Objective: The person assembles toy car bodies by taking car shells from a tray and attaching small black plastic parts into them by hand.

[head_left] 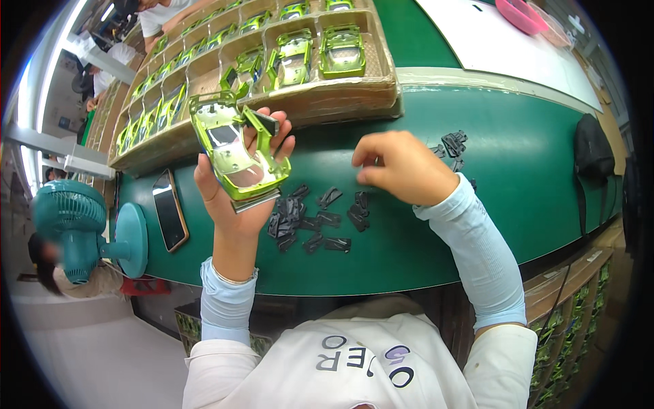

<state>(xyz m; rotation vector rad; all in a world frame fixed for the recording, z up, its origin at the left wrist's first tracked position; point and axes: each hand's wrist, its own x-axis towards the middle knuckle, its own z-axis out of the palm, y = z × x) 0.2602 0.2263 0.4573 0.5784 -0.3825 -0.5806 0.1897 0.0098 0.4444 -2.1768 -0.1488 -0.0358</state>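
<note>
My left hand [235,211] holds a shiny lime-green toy car body shell [228,146] up above the table, palm beneath it and fingers around its side. One door of the shell stands swung out, with a dark part on it beside my fingertips. My right hand [407,167] is over the green table, fingers curled in and thumb tucked close; whether a small piece is between them is hidden. Small black plastic parts [329,218] lie scattered between and below my hands. Another small cluster of black parts [454,143] lies beyond my right hand.
A divided cardboard tray [354,95] of green car shells stands at the back left. A phone [170,210] and a teal fan [129,238] are at the left. On the right are a black bag [593,146] and a white board [504,51] with a pink basin [521,15]. Other people sit far left.
</note>
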